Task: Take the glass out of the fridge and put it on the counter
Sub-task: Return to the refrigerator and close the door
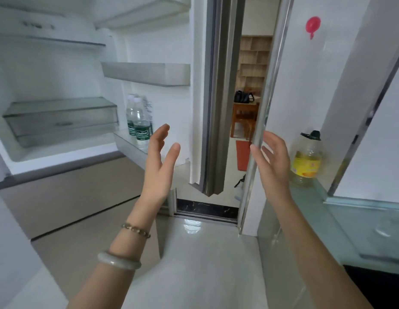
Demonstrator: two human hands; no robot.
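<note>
Fridge interior (60,90): open, shelves bare; no glass visible there.
Water bottles (139,123): two, upright in door rack, kept from tipping.
Left hand (159,161): raised, fingers spread, empty.
Right hand (275,166): likewise spread, empty, palms facing, probably between reaches.
Oil bottle (306,159): upright on glass counter (350,230).
Glass: whereabouts undetermined.

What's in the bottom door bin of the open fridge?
Two capped water bottles with green labels stand in the door bin, with a paper sheet behind them. The left hand covers the bin's near end. No glass shows.
</note>
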